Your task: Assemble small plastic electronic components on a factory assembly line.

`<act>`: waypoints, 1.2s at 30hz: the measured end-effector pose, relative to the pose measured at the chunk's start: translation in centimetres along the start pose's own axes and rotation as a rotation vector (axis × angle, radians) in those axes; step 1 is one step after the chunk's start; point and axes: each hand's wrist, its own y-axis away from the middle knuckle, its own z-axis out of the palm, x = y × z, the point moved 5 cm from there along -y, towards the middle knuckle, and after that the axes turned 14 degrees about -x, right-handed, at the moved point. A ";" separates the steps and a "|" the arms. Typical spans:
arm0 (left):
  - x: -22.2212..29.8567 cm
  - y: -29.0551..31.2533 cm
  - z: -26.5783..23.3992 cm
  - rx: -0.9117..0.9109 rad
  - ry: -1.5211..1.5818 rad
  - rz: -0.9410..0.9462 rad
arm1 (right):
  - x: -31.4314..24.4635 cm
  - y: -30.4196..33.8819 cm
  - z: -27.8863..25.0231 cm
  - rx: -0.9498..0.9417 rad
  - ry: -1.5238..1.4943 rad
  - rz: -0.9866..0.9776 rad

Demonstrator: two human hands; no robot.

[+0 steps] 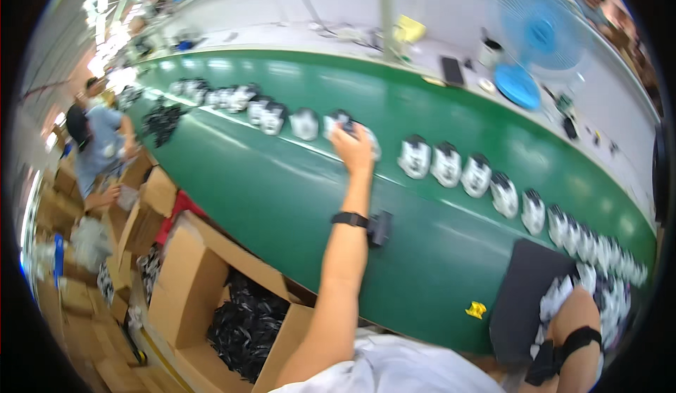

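My left hand (pixel 352 147) reaches out over the far half of the green bench (pixel 282 182). Its fingers are closed on a black-topped white rounded part (pixel 333 123) in the row, partly hidden by the hand and blurred. A similar part (pixel 305 123) sits just left of it, and another white-and-black part (pixel 415 158) to its right. At the lower right, my right hand (pixel 579 296) is bent down at a heap of white wrapped pieces (pixel 612 301), beside a dark grey board (pixel 524 298). Its fingers are hidden.
A small black block (pixel 380 229) lies beside my left wrist, and a yellow piece (pixel 476 311) near the front edge. An open carton (pixel 183 287) of black strips stands lower left. A blue fan (pixel 517 87) stands at the back. Another person (pixel 105 136) works at the far left.
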 end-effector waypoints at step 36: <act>-1.4 -2.5 -0.5 -0.099 -0.020 -0.005 | -4.2 16.7 -7.0 -0.013 0.204 1.760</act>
